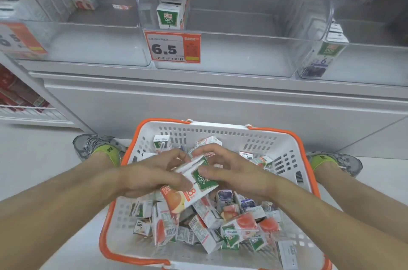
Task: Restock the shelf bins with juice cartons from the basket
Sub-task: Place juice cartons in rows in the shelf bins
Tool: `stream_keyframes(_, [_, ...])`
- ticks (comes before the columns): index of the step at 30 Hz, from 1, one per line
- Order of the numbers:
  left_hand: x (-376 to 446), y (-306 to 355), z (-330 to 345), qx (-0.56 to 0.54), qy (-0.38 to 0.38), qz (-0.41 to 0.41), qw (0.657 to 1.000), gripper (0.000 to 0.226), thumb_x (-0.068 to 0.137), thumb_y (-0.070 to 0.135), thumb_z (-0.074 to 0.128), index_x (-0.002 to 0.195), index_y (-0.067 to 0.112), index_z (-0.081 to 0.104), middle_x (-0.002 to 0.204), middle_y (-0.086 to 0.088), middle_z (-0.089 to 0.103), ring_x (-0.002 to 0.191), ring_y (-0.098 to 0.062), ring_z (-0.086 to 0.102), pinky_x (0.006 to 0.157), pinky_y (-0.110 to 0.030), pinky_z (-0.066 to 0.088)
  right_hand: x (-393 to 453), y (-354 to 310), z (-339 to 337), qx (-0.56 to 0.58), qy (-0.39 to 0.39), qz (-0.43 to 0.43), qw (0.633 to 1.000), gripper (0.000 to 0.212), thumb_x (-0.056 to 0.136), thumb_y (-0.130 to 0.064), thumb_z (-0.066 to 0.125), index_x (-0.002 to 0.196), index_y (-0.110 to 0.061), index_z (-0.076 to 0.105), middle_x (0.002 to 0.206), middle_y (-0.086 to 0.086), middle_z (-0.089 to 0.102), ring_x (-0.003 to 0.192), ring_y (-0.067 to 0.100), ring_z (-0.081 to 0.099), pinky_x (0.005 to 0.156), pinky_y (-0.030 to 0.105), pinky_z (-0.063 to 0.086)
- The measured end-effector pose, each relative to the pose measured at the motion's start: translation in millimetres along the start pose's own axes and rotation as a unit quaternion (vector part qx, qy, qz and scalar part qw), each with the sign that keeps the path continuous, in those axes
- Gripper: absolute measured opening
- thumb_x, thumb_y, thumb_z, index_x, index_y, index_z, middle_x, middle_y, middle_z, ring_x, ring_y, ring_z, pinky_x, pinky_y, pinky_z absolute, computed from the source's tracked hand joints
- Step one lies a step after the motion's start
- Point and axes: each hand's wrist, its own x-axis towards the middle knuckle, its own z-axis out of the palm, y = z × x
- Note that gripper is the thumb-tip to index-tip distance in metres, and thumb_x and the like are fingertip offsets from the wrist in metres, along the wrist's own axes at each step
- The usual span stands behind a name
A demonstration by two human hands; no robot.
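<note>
Your left hand (154,172) and right hand (229,172) together grip one white-and-green juice carton with orange fruit print (194,183) above the white orange-rimmed plastic basket (287,137). Many cartons remain inside; the clear plastic shelf bins (242,53) look mostly empty, so you've barely started.

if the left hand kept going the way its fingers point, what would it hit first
The left hand points right, across the basket. Its fingers already hold the juice carton; beyond that, the right hand gripping the carton's other side comes first, though depth is hard to judge.
</note>
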Motion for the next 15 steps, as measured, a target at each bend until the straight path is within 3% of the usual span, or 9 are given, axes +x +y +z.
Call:
stream_keyframes(3, [-26.6, 54.6, -20.3, 0.142, 0.031, 0.054, 0.988, 0.072, 0.058, 0.024, 0.091, 0.116, 0.009, 0.052, 0.117, -0.018, 0.062, 0.093, -0.031, 0.064, 0.076, -0.043, 0.050, 3.6, -44.4, 4.8, -0.044, 0.001, -0.083, 0.996, 0.041, 0.083, -0.018, 0.079, 0.120, -0.026, 0.061, 0.129, 0.019, 0.053, 0.096, 0.045, 0.067, 0.093, 0.054, 0.055])
stream_keyframes(6, [-53.2, 122.8, -38.1, 0.294, 0.081, 0.135, 0.943, 0.068, 0.059, 0.040, 0.087, 0.116, 0.023, 0.055, 0.108, -0.001, 0.067, 0.089, -0.026, 0.069, 0.069, -0.039, 0.054, 10.3, -100.7, 10.1, -0.031, 0.043, -0.185, 0.981, 0.040, 0.077, -0.011, 0.078, 0.113, -0.022, 0.064, 0.124, 0.016, 0.060, 0.088, 0.036, 0.071, 0.086, 0.050, 0.058])
stream_keyframes(8, [-65.1, 157.4, -48.3, 0.311, 0.126, 0.211, 0.918, 0.074, 0.056, 0.047, 0.086, 0.120, 0.028, 0.055, 0.116, 0.002, 0.066, 0.097, -0.019, 0.069, 0.072, -0.036, 0.056, 14.2, -135.2, 11.4, -0.029, 0.079, -0.260, 0.962, 0.037, 0.076, -0.010, 0.077, 0.109, -0.022, 0.065, 0.119, 0.017, 0.062, 0.083, 0.031, 0.072, 0.079, 0.045, 0.060])
stream_keyframes(10, [-72.1, 177.3, -60.3, 0.271, 0.192, 0.315, 0.889, 0.083, 0.056, 0.055, 0.085, 0.128, 0.031, 0.052, 0.128, 0.006, 0.061, 0.111, -0.009, 0.064, 0.084, -0.035, 0.055, 19.8, -169.6, 7.9, -0.065, 0.127, -0.328, 0.934, 0.039, 0.076, -0.011, 0.079, 0.111, -0.020, 0.063, 0.117, 0.019, 0.063, 0.081, 0.026, 0.073, 0.072, 0.037, 0.059])
stream_keyframes(12, [-65.9, 174.4, -70.0, 0.245, 0.286, 0.390, 0.840, 0.079, 0.064, 0.055, 0.078, 0.133, 0.030, 0.049, 0.132, 0.007, 0.059, 0.121, -0.006, 0.058, 0.099, -0.035, 0.050, 19.1, -193.3, -1.7, -0.107, 0.183, -0.366, 0.906, 0.043, 0.078, -0.010, 0.081, 0.114, -0.015, 0.060, 0.117, 0.020, 0.063, 0.081, 0.023, 0.074, 0.070, 0.033, 0.059])
stream_keyframes(15, [-52.7, 158.7, -91.8, 0.362, 0.441, 0.359, 0.739, 0.079, 0.074, 0.051, 0.071, 0.143, 0.027, 0.041, 0.141, 0.010, 0.050, 0.129, -0.001, 0.046, 0.112, -0.028, 0.037, 32.8, -227.5, -16.0, -0.232, 0.251, -0.392, 0.854, 0.042, 0.081, -0.011, 0.081, 0.115, -0.022, 0.060, 0.120, 0.014, 0.062, 0.085, 0.026, 0.074, 0.073, 0.042, 0.061])
